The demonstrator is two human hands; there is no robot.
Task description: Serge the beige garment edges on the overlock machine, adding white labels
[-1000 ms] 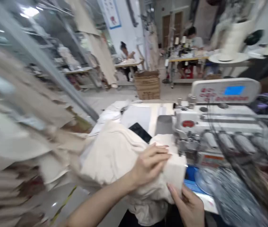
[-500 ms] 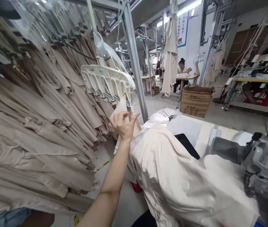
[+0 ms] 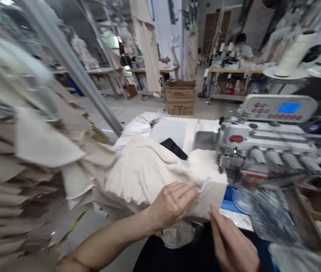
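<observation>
Pale beige fabric (image 3: 146,166) lies heaped over the front of the sewing table, its right end reaching the sewing machine (image 3: 262,139). My left hand (image 3: 174,202) is on this fabric with its fingers closed at the fabric's near right part. A small whitish strip (image 3: 205,185) shows by those fingertips, too blurred to identify. At the lower right corner of the fabric, my right hand (image 3: 232,240) pinches the edge between thumb and fingers. The fabric's near edge hangs down over dark-clothed legs.
Hanging beige garment pieces (image 3: 4,181) and a blurred white hanger rack (image 3: 15,75) fill the left side. A black phone-like slab (image 3: 174,148) lies behind the fabric. A plastic bag (image 3: 275,215) and a wooden tray (image 3: 310,204) are at right. Beyond stands a cardboard box (image 3: 180,98).
The view has swung right. My left hand has left the hanging piece at the rack and come down to the fabric on the table. My right hand has come into view at the fabric's corner.
</observation>
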